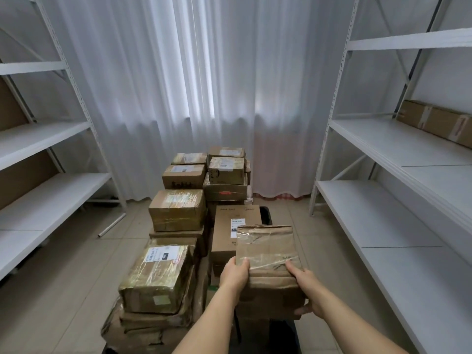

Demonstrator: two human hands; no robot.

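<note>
I hold a brown cardboard box [265,251] with clear tape across its top, low in the middle of the view. My left hand [234,274] grips its near left edge, thumb on top. My right hand [307,290] grips the near right corner, thumb on top and fingers curled under the bottom. The box hangs in front of a pile of several taped cardboard parcels [176,209] stacked on the floor. A taller box with a white label [229,233] stands just behind the one I hold.
White metal shelving runs along the left [43,198] and the right [398,226]. A long cardboard box [434,121] lies on a right shelf. White curtains [199,85] close the far wall. A metal tube [112,224] lies on the tiled floor at left.
</note>
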